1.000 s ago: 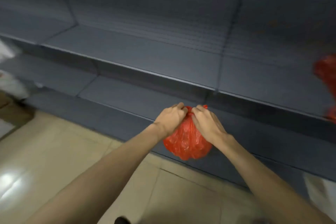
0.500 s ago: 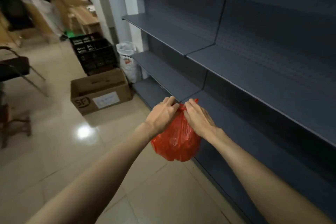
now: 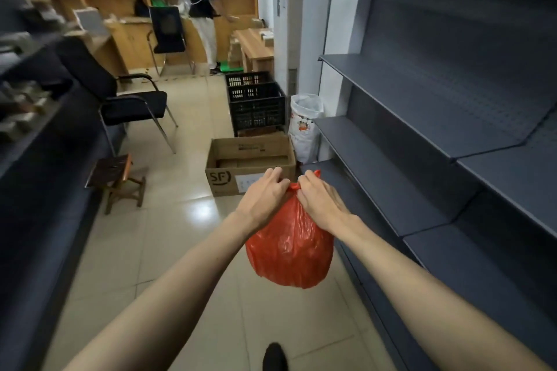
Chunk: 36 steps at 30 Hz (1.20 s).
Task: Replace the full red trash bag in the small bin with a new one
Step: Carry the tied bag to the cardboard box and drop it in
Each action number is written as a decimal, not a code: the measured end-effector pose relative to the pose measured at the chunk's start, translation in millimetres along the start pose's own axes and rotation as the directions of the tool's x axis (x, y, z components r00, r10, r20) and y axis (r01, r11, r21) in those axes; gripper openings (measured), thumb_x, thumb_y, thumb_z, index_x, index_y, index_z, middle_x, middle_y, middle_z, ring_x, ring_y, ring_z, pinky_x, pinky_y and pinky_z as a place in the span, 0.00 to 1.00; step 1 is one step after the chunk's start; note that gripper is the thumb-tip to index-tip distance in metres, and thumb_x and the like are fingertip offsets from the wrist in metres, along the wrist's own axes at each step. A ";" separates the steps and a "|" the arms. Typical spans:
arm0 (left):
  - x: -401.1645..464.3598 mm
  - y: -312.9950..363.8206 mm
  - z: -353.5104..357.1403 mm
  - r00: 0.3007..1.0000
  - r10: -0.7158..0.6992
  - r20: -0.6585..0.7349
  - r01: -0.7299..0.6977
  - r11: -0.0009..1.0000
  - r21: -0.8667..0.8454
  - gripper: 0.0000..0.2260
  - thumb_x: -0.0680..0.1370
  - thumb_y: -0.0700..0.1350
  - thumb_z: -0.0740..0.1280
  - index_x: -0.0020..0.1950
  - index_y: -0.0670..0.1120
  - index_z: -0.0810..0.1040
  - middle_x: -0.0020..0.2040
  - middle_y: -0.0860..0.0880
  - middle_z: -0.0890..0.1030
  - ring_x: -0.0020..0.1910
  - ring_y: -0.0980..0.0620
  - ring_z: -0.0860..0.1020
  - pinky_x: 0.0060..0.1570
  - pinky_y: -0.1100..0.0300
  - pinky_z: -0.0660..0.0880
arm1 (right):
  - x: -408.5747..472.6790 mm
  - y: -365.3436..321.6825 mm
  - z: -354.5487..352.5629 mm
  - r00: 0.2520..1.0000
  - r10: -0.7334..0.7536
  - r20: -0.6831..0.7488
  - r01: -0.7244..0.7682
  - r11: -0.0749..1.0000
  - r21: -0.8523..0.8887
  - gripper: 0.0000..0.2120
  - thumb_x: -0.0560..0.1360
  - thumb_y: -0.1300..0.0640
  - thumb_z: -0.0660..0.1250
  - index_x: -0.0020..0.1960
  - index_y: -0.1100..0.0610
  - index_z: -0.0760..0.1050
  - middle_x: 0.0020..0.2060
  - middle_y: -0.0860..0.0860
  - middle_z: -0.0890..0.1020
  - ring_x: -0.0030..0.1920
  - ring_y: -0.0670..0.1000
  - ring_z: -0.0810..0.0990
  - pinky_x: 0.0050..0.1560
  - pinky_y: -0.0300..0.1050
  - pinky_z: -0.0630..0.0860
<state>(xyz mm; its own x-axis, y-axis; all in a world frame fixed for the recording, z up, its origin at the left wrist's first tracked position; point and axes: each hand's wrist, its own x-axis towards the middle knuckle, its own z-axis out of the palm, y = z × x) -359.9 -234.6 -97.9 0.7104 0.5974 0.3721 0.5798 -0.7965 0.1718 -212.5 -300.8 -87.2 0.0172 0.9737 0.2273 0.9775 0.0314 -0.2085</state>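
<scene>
A full red trash bag [image 3: 291, 253] hangs in the air in front of me, above the tiled floor. My left hand [image 3: 263, 196] and my right hand [image 3: 321, 200] both pinch its gathered top, close together, with a twisted red tip showing between and above the fingers. The small bin is not in view.
Grey metal shelves [image 3: 422, 135] run along the right. Ahead on the floor stand an open cardboard box [image 3: 250, 169], black crates [image 3: 256, 105] and a white sack [image 3: 304, 126]. A wooden stool [image 3: 116, 181] and black chair [image 3: 129, 99] are on the left. A person [image 3: 206, 9] stands far back.
My view has swung left from the shelves to the aisle and back room. Both hands stay on the bag's top, and the bag has come along with them.
</scene>
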 end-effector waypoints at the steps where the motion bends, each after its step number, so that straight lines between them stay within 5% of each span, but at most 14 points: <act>1: 8.3 -19.4 1.4 1.000 -0.003 0.004 0.003 1.000 0.019 0.12 0.82 0.48 0.62 0.50 0.40 0.78 0.48 0.44 0.73 0.48 0.46 0.72 0.40 0.53 0.72 | 21.8 -1.6 9.1 1.000 -0.020 -0.001 0.020 1.000 0.009 0.07 0.80 0.60 0.57 0.52 0.62 0.71 0.52 0.58 0.74 0.51 0.61 0.78 0.48 0.54 0.71; 14: 142.2 -249.3 13.5 0.982 -0.189 0.007 0.186 0.976 0.117 0.13 0.83 0.48 0.60 0.48 0.40 0.78 0.48 0.43 0.74 0.46 0.44 0.73 0.41 0.48 0.74 | 298.1 -17.7 70.5 0.981 -0.182 0.066 0.179 0.982 0.057 0.07 0.80 0.58 0.58 0.53 0.60 0.72 0.51 0.57 0.75 0.50 0.61 0.79 0.45 0.54 0.72; 36: 390.2 -599.0 93.3 0.967 -0.139 0.213 0.147 0.989 -0.023 0.13 0.83 0.50 0.59 0.59 0.43 0.78 0.58 0.44 0.74 0.58 0.45 0.73 0.50 0.48 0.76 | 697.6 2.7 208.2 0.987 -0.002 0.161 -0.005 0.999 0.043 0.09 0.81 0.58 0.56 0.51 0.60 0.74 0.49 0.57 0.77 0.46 0.61 0.79 0.45 0.55 0.74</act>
<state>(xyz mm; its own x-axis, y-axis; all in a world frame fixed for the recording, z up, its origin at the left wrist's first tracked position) -392.7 484.3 -140.8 0.6914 0.7085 0.1414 0.6689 -0.7017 0.2454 -241.7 425.6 -127.2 -0.0185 0.9973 0.0714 0.9676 0.0358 -0.2501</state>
